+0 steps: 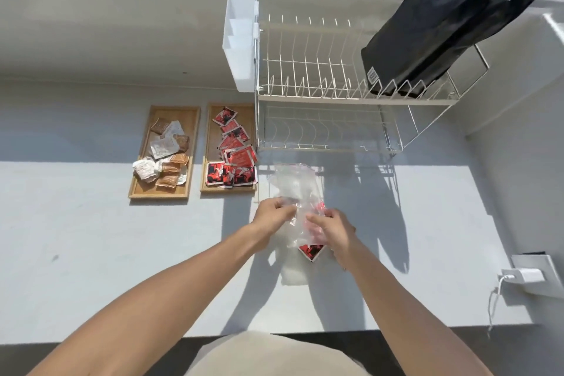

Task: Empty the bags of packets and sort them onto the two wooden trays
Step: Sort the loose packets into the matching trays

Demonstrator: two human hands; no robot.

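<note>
Both hands hold a clear plastic bag [294, 185] over the white counter, in front of the dish rack. My left hand [271, 212] pinches the bag's left side. My right hand [334, 230] grips its right side, where red packets show through the plastic. One red-and-black packet [310, 251] sticks out below the right hand. The left wooden tray [143, 189] carries brown and white packets [166, 152]. The right wooden tray [210, 137] carries several red packets [233, 159].
A white two-tier dish rack [329, 94] stands behind the bag, with a white caddy [241, 43] on its left end and a black bag [427, 30] on its top tier. A wall socket with a white charger and cable [525, 276] is at the right.
</note>
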